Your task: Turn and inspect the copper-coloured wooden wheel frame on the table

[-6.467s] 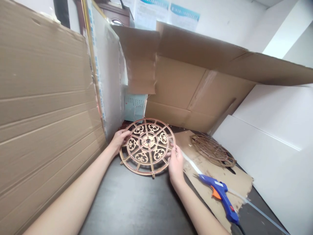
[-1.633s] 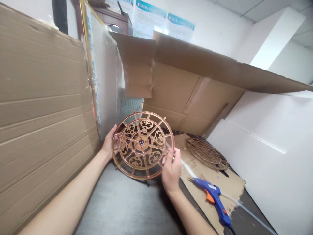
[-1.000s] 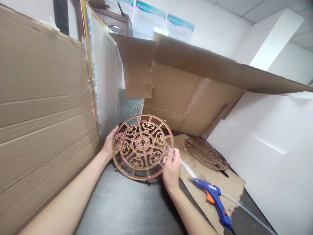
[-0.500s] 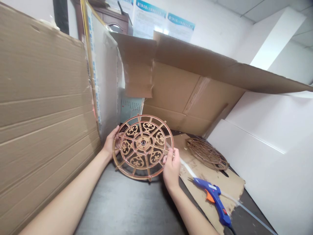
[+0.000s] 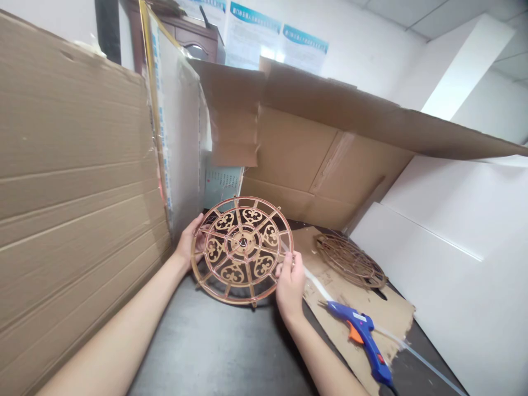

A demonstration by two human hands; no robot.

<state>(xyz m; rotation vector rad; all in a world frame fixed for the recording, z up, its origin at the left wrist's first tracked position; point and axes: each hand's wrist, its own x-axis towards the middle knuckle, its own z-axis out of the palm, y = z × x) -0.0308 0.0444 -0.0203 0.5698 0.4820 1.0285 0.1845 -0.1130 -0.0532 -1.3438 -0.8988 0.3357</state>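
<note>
I hold a round copper-coloured openwork grille [image 5: 242,248] with both hands, tilted a little above the dark table [image 5: 214,346]. My left hand [image 5: 190,241] grips its left rim, thumb on the front. At the lower right rim my right hand [image 5: 290,281] is closed on the edge. The grille has spokes, a small hub and heart-shaped scrollwork.
A second round grille [image 5: 350,260] lies flat on a torn cardboard sheet [image 5: 363,308], with a blue glue gun [image 5: 363,336] nearer me. Cardboard panels [image 5: 74,209] stand on the left and an open cardboard box [image 5: 322,159] behind. White boards [image 5: 449,264] lean on the right.
Since the oldest frame the grille has been lifted off the table and tilted towards me. Over the last second it has sunk slightly and barely turned; both hands keep their grip.
</note>
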